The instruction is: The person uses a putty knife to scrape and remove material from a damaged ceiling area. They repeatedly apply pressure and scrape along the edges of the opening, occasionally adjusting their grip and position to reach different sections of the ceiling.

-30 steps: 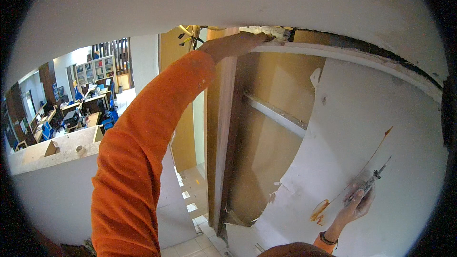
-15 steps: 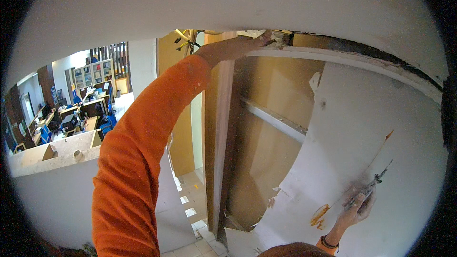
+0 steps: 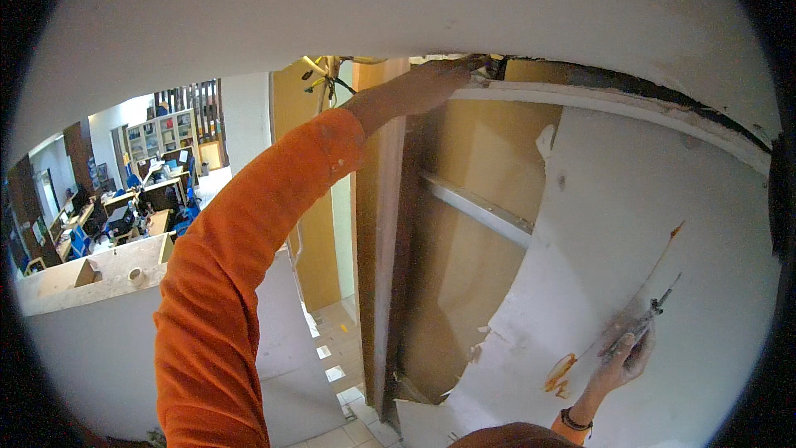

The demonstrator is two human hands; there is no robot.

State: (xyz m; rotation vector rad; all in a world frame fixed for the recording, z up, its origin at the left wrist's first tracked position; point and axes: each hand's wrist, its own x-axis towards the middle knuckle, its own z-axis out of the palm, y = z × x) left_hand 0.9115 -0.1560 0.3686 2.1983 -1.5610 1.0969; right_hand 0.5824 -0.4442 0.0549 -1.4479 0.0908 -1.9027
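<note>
Right hand (image 3: 628,358) closed around slim tool (image 3: 657,307), left hand (image 3: 439,83), grip unclear, at pale ledge (image 3: 572,95) near yellow cables (image 3: 313,65)

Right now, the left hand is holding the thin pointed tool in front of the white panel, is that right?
Not quite, wrong hand: the head view shows the right hand holding the thin pointed tool in front of the white panel. The left hand is up by the dark gap.
</note>
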